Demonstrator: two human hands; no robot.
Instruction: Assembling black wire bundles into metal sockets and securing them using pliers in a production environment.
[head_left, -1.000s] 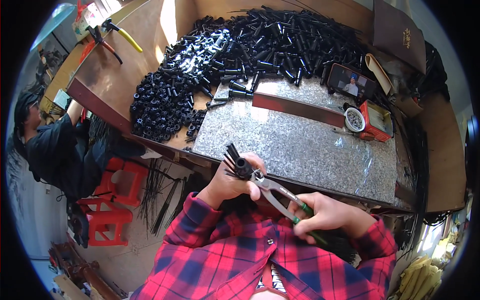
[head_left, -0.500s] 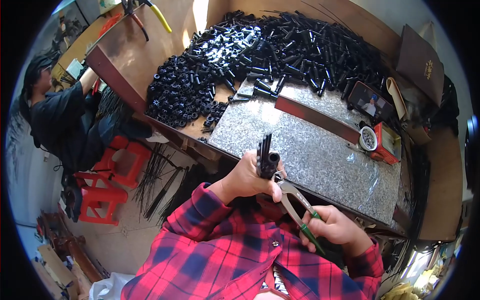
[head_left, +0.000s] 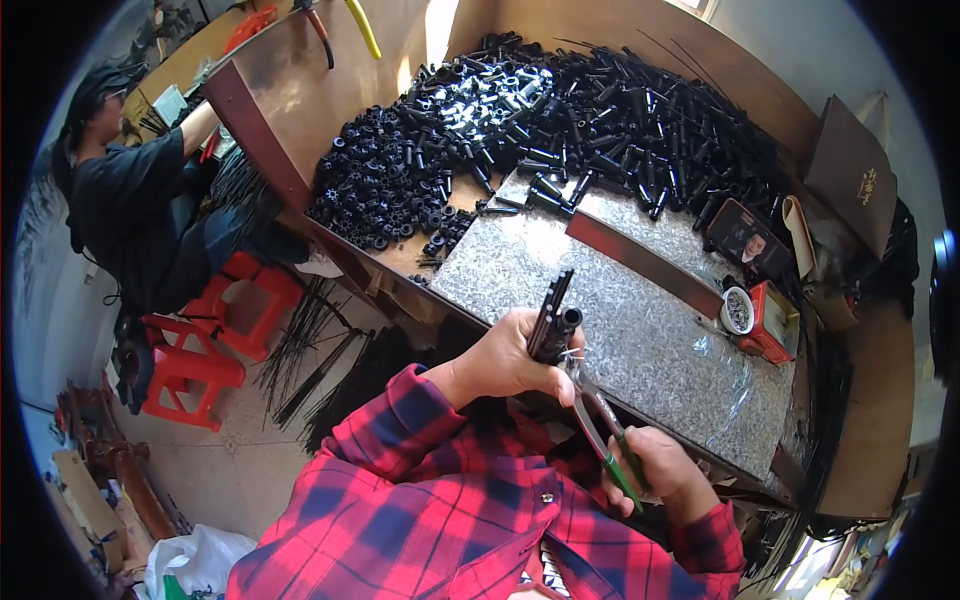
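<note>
My left hand [head_left: 508,360] is closed around a small bundle of black rods and tubes [head_left: 556,335], held upright just in front of the table's near edge. One tube's round open end faces up. At the bundle's side, by my left thumb, shows a short bit of pale wire [head_left: 571,354]. My right hand [head_left: 662,466] grips the green handles of metal pincers [head_left: 590,412]. Their jaws meet the bundle beside the wire; exactly what they bite is too small to make out.
Black tubular parts [head_left: 640,140] and small ring-like pieces [head_left: 375,190] heap up behind the speckled stone slab [head_left: 640,320]. A brown metal bar [head_left: 645,262], a white cup [head_left: 738,310], a red box [head_left: 772,325] and a phone [head_left: 748,240] lie rightward. A co-worker [head_left: 140,190] sits left, near red stools [head_left: 190,375].
The pincers have turned a little steeper, and their jaws stay by the bundle. My left hand still holds the bundle. The whole view has shifted slightly.
</note>
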